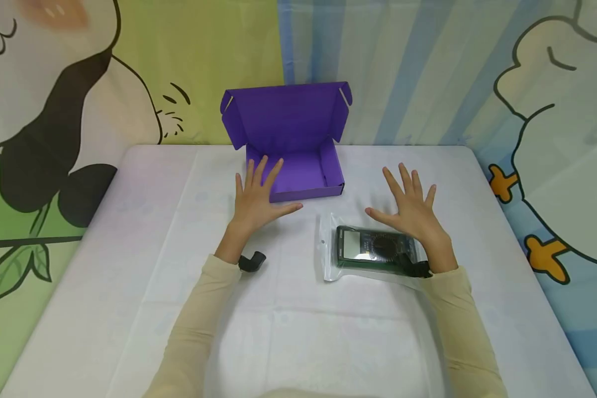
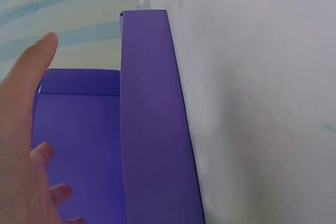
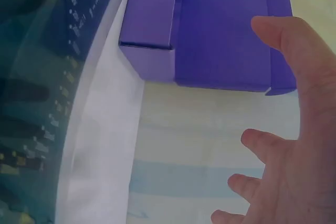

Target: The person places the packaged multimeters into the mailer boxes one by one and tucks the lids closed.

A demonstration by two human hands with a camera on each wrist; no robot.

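Observation:
A purple cardboard box (image 1: 298,190) stands at the back of the table, its lid (image 1: 288,119) raised and its inside bare. My left hand (image 1: 254,204) is spread wide in front of the box's left side, overlapping its front corner in the head view. To the right, a multimeter (image 1: 373,246) with a dark face and a dial lies in a clear plastic bag (image 1: 330,271). My right hand (image 1: 415,213) hovers by the bag's right end with fingers splayed, holding nothing. In the left wrist view, the left thumb (image 2: 39,59) points up beside the box's front wall (image 2: 152,119).
A white cloth covers the table (image 1: 179,309). Behind it hangs a curtain (image 1: 403,72) printed with cartoon animals, close to the open lid. Each wrist wears a black camera mount, such as the left one (image 1: 252,262).

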